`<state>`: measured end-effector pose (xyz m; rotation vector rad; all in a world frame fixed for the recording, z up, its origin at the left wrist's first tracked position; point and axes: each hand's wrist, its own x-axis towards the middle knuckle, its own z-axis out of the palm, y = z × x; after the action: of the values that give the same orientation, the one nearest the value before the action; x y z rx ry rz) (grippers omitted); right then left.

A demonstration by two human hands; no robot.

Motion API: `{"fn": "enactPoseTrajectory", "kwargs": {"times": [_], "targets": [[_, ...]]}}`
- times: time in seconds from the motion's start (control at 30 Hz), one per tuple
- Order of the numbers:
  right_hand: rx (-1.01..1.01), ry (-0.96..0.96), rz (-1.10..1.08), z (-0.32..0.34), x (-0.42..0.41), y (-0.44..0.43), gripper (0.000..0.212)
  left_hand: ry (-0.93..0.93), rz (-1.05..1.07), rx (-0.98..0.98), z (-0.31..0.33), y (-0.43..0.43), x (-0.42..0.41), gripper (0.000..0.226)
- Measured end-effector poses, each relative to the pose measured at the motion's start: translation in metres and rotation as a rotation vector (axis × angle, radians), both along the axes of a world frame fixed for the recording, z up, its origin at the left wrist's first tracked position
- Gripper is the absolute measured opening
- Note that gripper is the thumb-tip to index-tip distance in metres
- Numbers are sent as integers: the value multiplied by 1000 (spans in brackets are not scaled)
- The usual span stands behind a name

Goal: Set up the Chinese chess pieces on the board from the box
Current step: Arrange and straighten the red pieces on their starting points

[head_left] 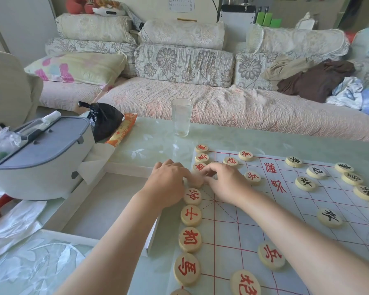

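1. At the 9 o'clock edge of the white paper board with red grid lines (243, 231), caught between two sets of fingers: a pale round wooden chess piece (196, 181), lying flat, face mostly hidden.
2. Curled against its 9 o'clock rim, the left hand (168, 184), fingers bent and pressed to the wood; hooked over its 1 o'clock rim, the right hand (226, 184), fingertips bunched together on the piece.
3. Seen from the left hand, at 3 o'clock and touching; seen from the right hand, at 9 o'clock and touching. Neither hand plainly nearer. No long axis to reckon with on a round disc.
4. Set in a gap in the red back row: a red-lettered wooden disc (199, 167) just beside at 12 o'clock, a red-lettered general disc (192, 196) just beside at 6 o'clock.
5. Probably called for next: a slight nudge onto the grid crossing, in line with that row, without bumping either neighbour.
6. Well apart at 12 o'clock: a clear glass tumbler (182, 117).
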<state>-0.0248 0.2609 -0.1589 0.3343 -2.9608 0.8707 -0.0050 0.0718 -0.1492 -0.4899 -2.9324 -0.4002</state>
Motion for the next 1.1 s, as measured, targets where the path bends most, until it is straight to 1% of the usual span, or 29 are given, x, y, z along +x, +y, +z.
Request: {"fn": "enactPoseTrajectory", "kwargs": {"times": [0.13,0.27,0.47,0.6,0.83,0.9,0.97,1.03,1.1], "targets": [[-7,-18,34,0,3,-3,19,25,26,29,-3,4,-3,41],[-71,-60,53,0,0,-4,23,3,31,31,-7,5,-4,39],[-75,-68,59,-3,-4,0,18,14,74,132,-8,4,-5,23],[-93,-61,73,-5,-4,-1,26,28,87,145,-9,4,-3,19],[-97,-66,73,-5,-1,-1,28,13,86,111,-8,3,-4,22],[-140,-24,60,-3,-3,1,23,10,87,111,-6,3,-5,27],[-156,45,12,1,-7,4,15,11,110,151,-1,1,-8,32],[-116,86,-35,9,-14,8,11,-15,126,164,6,-2,-15,32],[-49,86,-51,16,-21,9,14,-68,119,176,12,-2,-27,32]]}}
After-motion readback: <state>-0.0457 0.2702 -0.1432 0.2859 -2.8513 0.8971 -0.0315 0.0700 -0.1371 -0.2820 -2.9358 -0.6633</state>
